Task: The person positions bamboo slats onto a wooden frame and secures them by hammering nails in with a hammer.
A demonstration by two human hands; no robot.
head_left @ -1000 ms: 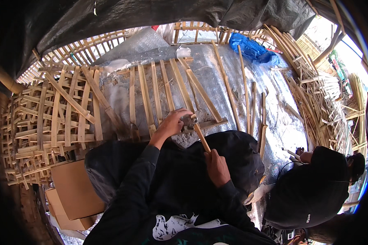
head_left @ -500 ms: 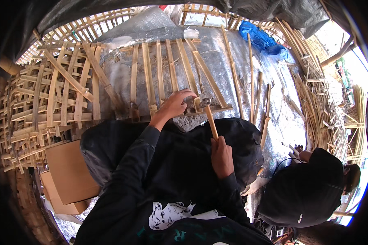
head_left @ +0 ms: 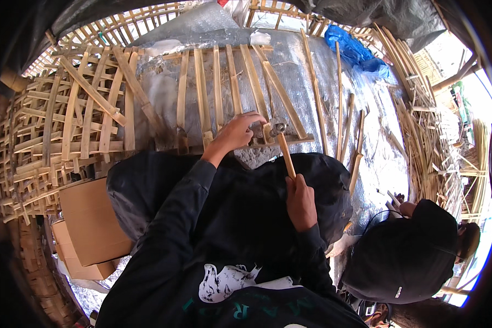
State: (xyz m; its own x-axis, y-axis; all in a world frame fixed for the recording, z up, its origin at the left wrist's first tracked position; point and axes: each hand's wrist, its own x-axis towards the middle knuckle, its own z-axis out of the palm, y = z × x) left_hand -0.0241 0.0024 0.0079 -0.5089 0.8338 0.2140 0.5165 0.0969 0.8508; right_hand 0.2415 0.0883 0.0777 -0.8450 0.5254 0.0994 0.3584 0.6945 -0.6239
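Observation:
My right hand (head_left: 301, 201) grips the wooden handle of a hammer (head_left: 281, 143), whose metal head rests by the lower crossbar of a bamboo slat frame (head_left: 224, 82). My left hand (head_left: 238, 132) presses on that crossbar just left of the hammer head, fingers curled over a slat end; whether it pinches a nail is too small to tell. The frame lies on a silver sheet (head_left: 322, 71) in front of my knees.
Stacked finished bamboo lattices (head_left: 54, 131) fill the left. Cardboard boxes (head_left: 90, 218) sit at my lower left. Loose bamboo strips (head_left: 421, 136) pile at the right, with a blue tarp (head_left: 350, 46) beyond. Another person in a dark cap (head_left: 404, 262) crouches at the lower right.
The hammer head has dropped onto the crossbar next to my left hand. My view has shifted slightly toward the frame.

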